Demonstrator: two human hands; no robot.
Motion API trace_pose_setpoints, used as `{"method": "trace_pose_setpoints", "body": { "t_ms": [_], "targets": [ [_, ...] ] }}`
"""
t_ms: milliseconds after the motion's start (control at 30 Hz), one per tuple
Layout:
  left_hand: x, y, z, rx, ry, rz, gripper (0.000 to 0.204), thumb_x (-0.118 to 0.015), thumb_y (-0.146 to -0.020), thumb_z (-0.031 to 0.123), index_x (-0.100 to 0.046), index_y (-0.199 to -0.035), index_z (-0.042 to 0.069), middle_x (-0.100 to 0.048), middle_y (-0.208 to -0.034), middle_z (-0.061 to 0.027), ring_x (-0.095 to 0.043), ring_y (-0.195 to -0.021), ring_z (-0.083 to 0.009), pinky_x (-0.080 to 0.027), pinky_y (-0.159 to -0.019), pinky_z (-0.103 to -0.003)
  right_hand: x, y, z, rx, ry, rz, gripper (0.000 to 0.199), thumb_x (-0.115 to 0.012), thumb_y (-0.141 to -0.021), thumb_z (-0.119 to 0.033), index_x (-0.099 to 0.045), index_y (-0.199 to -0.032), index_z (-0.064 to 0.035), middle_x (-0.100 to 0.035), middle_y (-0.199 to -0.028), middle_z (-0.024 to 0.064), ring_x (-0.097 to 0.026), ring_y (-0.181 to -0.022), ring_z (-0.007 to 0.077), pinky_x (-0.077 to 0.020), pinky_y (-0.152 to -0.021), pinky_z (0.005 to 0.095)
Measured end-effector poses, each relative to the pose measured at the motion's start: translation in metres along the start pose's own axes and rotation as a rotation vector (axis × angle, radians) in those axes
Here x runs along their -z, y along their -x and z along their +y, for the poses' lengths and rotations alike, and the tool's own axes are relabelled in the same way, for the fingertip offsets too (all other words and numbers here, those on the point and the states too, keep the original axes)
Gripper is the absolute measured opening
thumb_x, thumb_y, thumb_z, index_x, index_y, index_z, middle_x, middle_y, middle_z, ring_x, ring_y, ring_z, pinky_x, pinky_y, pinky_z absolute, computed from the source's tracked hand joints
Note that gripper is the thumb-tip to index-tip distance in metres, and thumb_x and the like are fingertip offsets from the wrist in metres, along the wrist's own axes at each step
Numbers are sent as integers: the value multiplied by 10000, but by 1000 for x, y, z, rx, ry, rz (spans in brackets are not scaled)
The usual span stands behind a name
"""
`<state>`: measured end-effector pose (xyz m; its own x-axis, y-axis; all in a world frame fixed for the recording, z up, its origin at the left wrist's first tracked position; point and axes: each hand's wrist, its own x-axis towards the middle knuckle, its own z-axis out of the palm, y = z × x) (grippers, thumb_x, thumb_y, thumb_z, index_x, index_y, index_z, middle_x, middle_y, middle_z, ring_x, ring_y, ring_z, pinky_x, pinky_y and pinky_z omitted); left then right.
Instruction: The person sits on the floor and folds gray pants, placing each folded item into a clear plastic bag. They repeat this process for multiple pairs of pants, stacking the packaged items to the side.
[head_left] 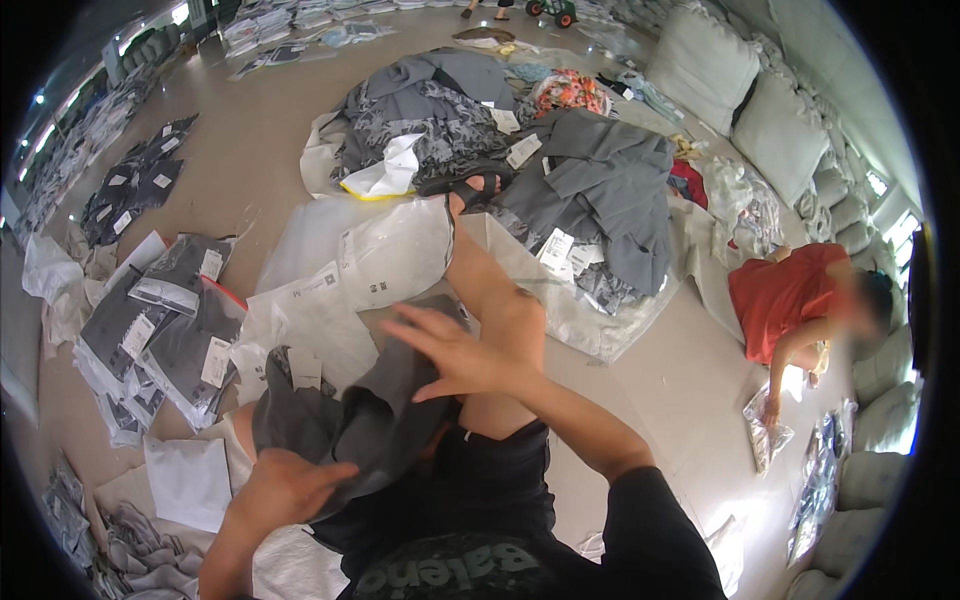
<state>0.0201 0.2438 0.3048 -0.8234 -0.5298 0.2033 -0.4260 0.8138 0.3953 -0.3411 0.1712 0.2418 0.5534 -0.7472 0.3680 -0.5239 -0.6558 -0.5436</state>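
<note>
A dark grey garment (375, 415) lies bunched across my lap, with a white paper tag (305, 368) at its far left side. My left hand (290, 487) grips the near left edge of the cloth, its index finger lying along it. Over the garment's right part, my right hand (455, 352) is open with fingers spread; whether it touches the cloth I cannot tell. Beyond the garment, large white translucent plastic bags (385, 255) lie over and between my legs.
Bagged dark garments (165, 325) are stacked at left, beside a white sheet (187, 482). Ahead lie heaps of grey garments (610, 190) and patterned grey clothing (420, 120). A person in red (785, 300) crouches at right, handling a clear bag (765, 430). Big white sacks (705, 65) line the wall.
</note>
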Motion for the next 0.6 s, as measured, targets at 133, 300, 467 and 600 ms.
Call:
{"method": "trace_pose_setpoints", "body": {
  "t_ms": [133, 300, 467, 600],
  "targets": [
    [-1, 9, 28, -8, -31, 10, 428, -786, -741, 73, -777, -1154, 184, -549, -562, -18, -573, -492, -248, -460, -489, -379, -50, -45, 28, 85, -270, -486, 830, -877, -826, -288, -504, -1555, -158, -605, -1459, 180, -571, -1344, 365, -420, -1170, 475],
    [-7, 43, 24, 87, -148, 110, 448, -785, -727, 60, -775, -1161, 174, -559, -581, -23, -580, -508, -247, -461, -499, -380, -90, -8, 37, 142, -365, -308, 675, -785, -921, -414, -587, -1465, -69, -691, -1304, 200, -662, -1191, 384, -533, -1015, 432],
    [-10, 55, 37, 139, -33, 123, 458, -766, -741, 44, -761, -1187, 148, -562, -601, -27, -574, -530, -257, -444, -505, -399, -49, 20, 6, 44, -282, -371, 921, -851, -837, -425, -431, -1591, -102, -466, -1566, 221, -461, -1432, 412, -369, -1196, 486],
    [-3, 51, 40, 131, -55, 77, 467, -777, -726, 39, -765, -1181, 146, -557, -598, -26, -559, -520, -264, -438, -503, -403, -64, 31, -13, 26, -28, -315, 1081, -899, -759, -405, -341, -1644, -132, -367, -1625, 230, -396, -1464, 441, -312, -1218, 553]
  ]
}}
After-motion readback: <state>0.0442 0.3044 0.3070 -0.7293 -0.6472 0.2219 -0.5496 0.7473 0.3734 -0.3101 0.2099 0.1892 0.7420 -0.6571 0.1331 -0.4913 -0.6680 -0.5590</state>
